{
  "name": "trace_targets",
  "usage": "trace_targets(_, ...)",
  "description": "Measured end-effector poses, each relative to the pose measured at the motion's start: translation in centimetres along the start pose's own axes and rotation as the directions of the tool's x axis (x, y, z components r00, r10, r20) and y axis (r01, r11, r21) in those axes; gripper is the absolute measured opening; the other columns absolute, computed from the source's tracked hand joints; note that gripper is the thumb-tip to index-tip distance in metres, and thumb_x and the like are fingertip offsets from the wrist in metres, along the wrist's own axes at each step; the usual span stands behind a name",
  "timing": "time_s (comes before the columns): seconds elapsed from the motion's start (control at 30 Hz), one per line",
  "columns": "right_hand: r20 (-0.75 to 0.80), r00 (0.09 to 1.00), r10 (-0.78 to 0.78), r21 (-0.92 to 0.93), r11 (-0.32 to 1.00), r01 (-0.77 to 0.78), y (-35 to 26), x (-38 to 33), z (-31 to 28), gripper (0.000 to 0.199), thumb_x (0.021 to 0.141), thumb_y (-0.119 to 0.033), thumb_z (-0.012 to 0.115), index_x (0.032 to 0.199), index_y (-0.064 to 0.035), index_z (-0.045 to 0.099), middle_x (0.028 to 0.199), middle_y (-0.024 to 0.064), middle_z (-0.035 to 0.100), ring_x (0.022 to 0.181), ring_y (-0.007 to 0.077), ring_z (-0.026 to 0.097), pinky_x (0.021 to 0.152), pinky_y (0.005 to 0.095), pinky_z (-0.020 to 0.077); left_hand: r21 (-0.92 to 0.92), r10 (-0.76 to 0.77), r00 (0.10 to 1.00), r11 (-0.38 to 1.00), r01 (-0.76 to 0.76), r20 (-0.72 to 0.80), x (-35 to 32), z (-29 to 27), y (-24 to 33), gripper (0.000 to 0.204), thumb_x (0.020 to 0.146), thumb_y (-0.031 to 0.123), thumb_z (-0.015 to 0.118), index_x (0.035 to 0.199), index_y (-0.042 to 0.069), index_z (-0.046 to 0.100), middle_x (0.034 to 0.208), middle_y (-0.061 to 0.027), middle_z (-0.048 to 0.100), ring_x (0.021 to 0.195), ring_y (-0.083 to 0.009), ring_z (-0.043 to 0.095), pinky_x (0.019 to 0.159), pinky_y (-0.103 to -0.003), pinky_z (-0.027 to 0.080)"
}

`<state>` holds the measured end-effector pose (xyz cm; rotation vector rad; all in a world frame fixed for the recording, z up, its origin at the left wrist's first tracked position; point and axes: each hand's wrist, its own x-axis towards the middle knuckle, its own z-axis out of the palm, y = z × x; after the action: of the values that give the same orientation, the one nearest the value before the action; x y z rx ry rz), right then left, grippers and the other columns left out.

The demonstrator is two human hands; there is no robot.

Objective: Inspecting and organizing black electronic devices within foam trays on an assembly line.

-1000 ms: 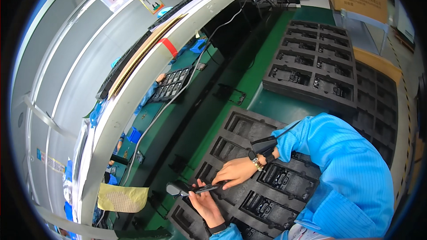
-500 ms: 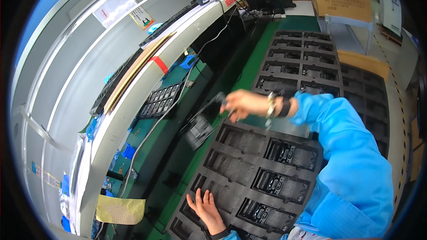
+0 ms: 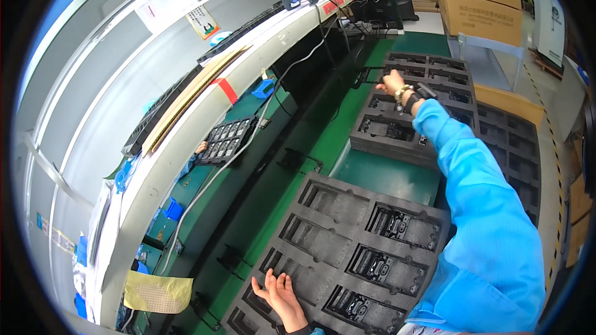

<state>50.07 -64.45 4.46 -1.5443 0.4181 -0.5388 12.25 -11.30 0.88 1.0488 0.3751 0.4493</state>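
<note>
My right hand (image 3: 392, 84) reaches over the far stack of black foam trays (image 3: 397, 146), fingers curled together. A dark frame-shaped part (image 3: 367, 77) juts out left of its fingertips and seems gripped there; its detail is too small to make out. Palm up with fingers apart, my left hand (image 3: 279, 301) is open over the left column of the near black foam tray (image 3: 360, 214). That tray's right column holds black moulded parts (image 3: 388, 223); the upper pockets of its left column show only bare foam.
Dark brackets (image 3: 298, 159) stand along the green belt at left. Beyond it, another person's fingertips (image 3: 202, 147) touch a black tray of small parts (image 3: 228, 139). A white shelf edge (image 3: 205, 99), a loose cable (image 3: 217, 177), stacked cartons (image 3: 481, 12) and more foam trays (image 3: 518, 149) surround the area.
My right hand has swung away to the far tray stack, carrying the dark part from above the belt. My left hand stays nearly still. The other person's fingertips have appeared by the black tray.
</note>
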Motion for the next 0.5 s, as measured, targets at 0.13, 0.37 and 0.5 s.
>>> trace_targets(0.13, -0.034, 0.987, 0.154, 0.224, 0.964, -0.143, 4.8, 1.3, 7.9, 0.035, 0.088, -0.004, 0.044, 0.122, 0.0041, 0.04, 0.092, 0.0215, 0.065, 0.066, 0.029, 0.069, 0.05, 0.0384, 0.0579, 0.064, 0.054, 0.998, 0.996, -0.056, 0.027, 0.1, 0.6, -0.9, 0.069, 0.092, 0.009, 0.06, 0.145, 0.02, 0.016, 0.126, -0.0097, 0.048, 0.092, -0.0207, 0.059, 0.084, -0.035, 0.049)
trace_targets(0.37, 0.053, 0.95, 0.309, 0.345, 0.887, -0.308, 5.7, 1.8, 14.2, 0.036, 0.091, 0.001, 0.044, 0.126, 0.0006, 0.037, 0.105, 0.021, 0.058, 0.077, 0.0334, 0.07, 0.061, 0.042, 0.0629, 0.22, 0.049, 0.997, 0.973, -0.062, 0.064, 0.3, 1.0, -1.4, 0.072, 0.091, 0.002, 0.057, 0.145, 0.02, 0.014, 0.129, -0.0116, 0.043, 0.087, -0.0191, 0.06, 0.08, -0.033, 0.051)
trace_targets(0.5, 0.04, 0.941, 0.335, 0.409, 0.854, -0.322, 7.4, 4.1, 15.6, 0.03, 0.095, -0.001, 0.045, 0.124, 0.0042, 0.045, 0.106, 0.0216, 0.062, 0.082, 0.0316, 0.07, 0.062, 0.039, 0.0631, 0.255, 0.072, 0.988, 0.961, -0.106, 0.136, -0.5, 1.1, -0.9, 0.075, 0.091, 0.003, 0.061, 0.148, 0.018, 0.014, 0.134, -0.0147, 0.044, 0.092, -0.0211, 0.06, 0.083, -0.033, 0.051)
